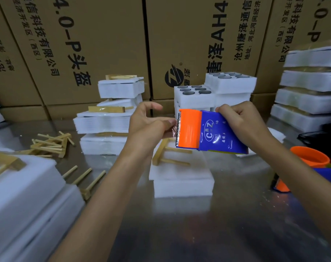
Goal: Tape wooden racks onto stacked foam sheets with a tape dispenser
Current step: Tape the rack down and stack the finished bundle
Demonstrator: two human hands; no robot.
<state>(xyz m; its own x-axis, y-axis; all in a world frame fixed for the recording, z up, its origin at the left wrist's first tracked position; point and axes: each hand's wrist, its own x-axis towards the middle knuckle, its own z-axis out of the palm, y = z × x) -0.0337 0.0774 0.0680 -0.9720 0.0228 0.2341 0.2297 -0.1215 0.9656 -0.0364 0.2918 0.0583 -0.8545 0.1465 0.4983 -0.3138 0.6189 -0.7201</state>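
1. Brown cardboard cartons printed with black characters form a wall across the whole back of the view.
2. A shiny metal table runs from the cartons to the near edge and carries everything else.
3. White foam blocks are heaped at the near left, piled high at the far right, and stacked in the middle distance, where two blocks with round holes stand against the cartons.
4. The stacked foam sheets lie at the table's centre, directly below both hands.
5. A wooden rack, a bar with two thin pegs, lies flat on top of that stack near its far left corner; no finger touches it.
6. The tape dispenser, blue body with an orange front and a toothed blade, is held in the air above the rack, blade pointing left.
7. The right hand grips the dispenser's blue body from the far right end, fingers curled over its top edge.
8. The left hand pinches the clear tape end right at the blade between thumb and finger, while the other fingers are spread loosely above.
9. Loose wooden racks lie in a jumble on the table to the left.
10. A second orange-and-blue dispenser sits at the right edge.
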